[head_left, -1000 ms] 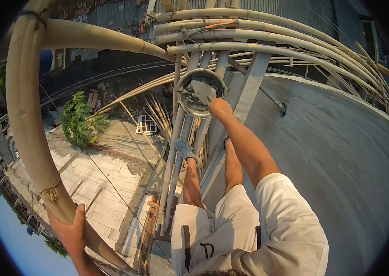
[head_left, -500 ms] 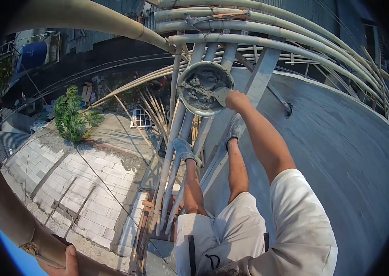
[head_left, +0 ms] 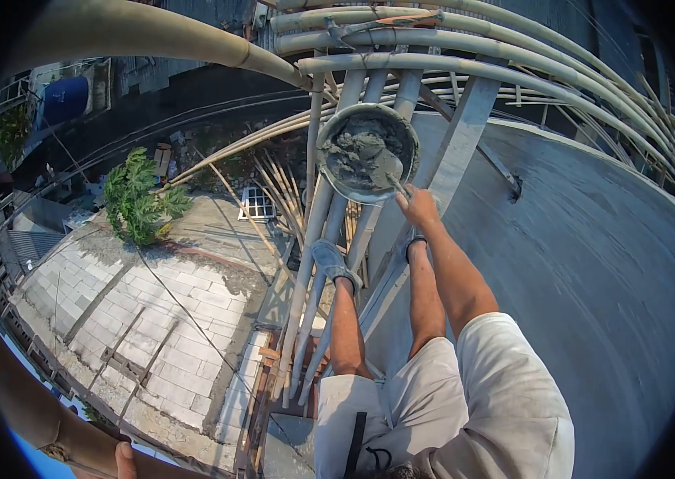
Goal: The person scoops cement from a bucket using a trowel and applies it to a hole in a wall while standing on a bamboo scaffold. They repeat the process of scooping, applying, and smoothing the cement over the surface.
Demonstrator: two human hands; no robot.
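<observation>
Right hand (head_left: 420,206) shut tight on trowel (head_left: 392,177), blade down in wet gray cement in pan (head_left: 332,180). Left hand (head_left: 124,461) wrapped around bamboo pole (head_left: 2,391).

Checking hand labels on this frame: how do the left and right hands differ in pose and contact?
The right hand is in full view, reaching forward to the pan of mortar, closed on a trowel handle. The left hand is cut off at the frame's bottom edge, only fingertips visible, resting on a bamboo pole out to the side. The right works a tool; the left braces. Both are bare.
</observation>
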